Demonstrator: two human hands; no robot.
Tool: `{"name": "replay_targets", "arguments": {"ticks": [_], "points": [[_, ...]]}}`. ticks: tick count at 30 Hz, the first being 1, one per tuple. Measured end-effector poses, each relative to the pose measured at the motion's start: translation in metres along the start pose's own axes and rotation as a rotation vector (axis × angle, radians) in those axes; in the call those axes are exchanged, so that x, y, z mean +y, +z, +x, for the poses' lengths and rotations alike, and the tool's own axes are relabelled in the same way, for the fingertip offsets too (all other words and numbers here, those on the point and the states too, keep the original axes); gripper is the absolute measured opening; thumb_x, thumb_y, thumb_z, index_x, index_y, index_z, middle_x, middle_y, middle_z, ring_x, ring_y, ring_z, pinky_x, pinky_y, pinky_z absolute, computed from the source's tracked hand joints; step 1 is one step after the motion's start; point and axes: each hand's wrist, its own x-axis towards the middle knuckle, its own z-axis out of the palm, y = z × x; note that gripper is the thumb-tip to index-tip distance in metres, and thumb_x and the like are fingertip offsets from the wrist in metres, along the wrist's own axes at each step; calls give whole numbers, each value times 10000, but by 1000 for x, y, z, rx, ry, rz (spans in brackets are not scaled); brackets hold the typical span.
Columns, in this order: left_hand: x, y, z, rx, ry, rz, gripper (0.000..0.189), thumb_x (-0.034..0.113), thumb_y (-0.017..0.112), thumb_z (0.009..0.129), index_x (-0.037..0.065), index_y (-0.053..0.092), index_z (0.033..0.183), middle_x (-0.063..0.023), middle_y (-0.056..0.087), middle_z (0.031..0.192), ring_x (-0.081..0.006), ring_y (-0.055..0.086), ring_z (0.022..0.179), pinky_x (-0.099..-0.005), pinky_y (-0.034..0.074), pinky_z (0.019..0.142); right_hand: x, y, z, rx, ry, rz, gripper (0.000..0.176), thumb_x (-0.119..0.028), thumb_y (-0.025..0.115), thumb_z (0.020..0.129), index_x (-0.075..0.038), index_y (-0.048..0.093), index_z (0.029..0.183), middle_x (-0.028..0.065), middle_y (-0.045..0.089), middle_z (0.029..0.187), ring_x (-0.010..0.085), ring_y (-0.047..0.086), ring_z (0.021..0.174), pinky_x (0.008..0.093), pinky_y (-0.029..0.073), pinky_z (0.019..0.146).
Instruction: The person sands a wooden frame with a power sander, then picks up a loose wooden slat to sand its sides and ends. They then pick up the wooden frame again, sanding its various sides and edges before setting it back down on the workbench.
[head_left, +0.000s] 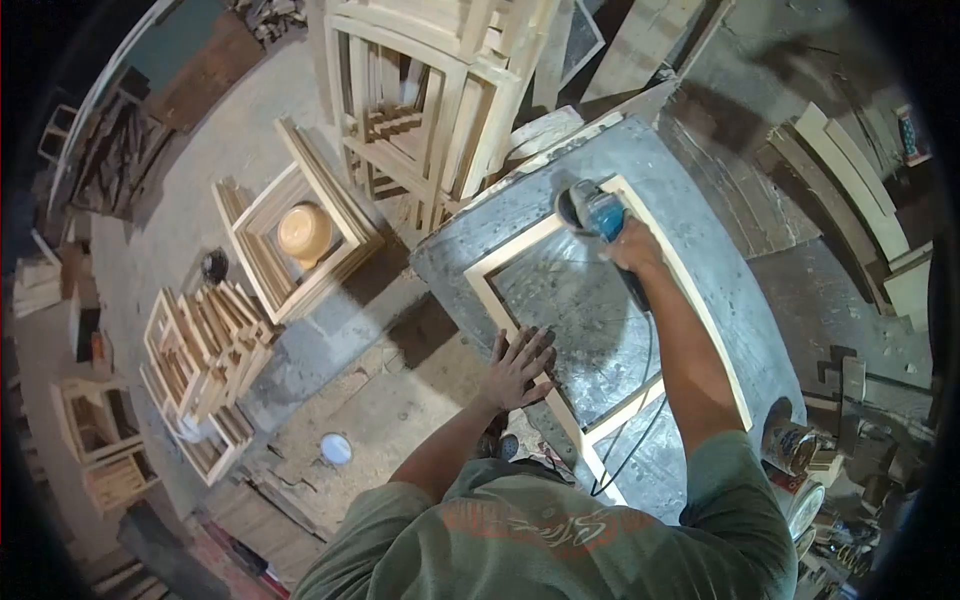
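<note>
A pale wooden frame (522, 243) with a crossbar lies flat on the grey worktable (690, 170). My right hand (634, 245) is wrapped round a blue handheld power sander (602, 212), whose round disc is at the frame's far corner. From the sander a dark cord trails across the frame's opening toward my body. My left hand (520, 368) rests with fingers spread on the frame's left side. The disc's underside is hidden.
Stacked wooden frames (465, 75) stand beyond the table. More frames (290, 180) lie to the left, with a yellowish round container (304, 235) among them. Cans (790, 445) sit at the table's right, near curved boards (850, 170).
</note>
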Motion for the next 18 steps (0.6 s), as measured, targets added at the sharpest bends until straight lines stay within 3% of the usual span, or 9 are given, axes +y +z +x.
{"name": "replay_targets", "arguments": {"ticks": [5,7,10,13,18], "points": [[1,0,-2,-10,-8,25,681,623,434,915,199,427,1448,-100,286,1574,-377,240,1444,-625,62,1155,-58,34,-46,-119,-212,40,716,-309,771,638,14,516,1224,259,650,1096,401,639,1042,447,523,902],[0,-1,0,2,-1,19,675,616,442,914,198,432,1445,-99,284,1574,-379,238,1444,-628,68,1155,-92,23,-73,-254,-228,34,535,-190,680,731,-24,514,1213,219,663,1098,371,648,1050,446,522,903],[3,-2,1,20,14,8,665,604,456,914,197,440,1440,-101,283,1575,-384,240,1442,-630,71,1155,-111,25,-90,-266,-359,-61,559,-187,696,727,-27,503,1226,213,673,1066,367,660,1024,445,528,889],[4,-6,1,3,1,5,656,593,470,913,195,449,1433,-106,289,1571,-388,246,1440,-630,67,1156,-92,33,-66,-226,-367,-24,685,-291,782,651,5,477,1188,231,668,1047,382,662,988,444,539,870],[4,-4,2,-44,-22,-4,661,584,498,903,193,452,1434,-110,304,1565,-389,224,1451,-622,45,1157,-30,-10,-24,-139,-124,7,831,-319,810,630,18,476,1313,233,643,1173,365,632,1095,418,518,940]]}}
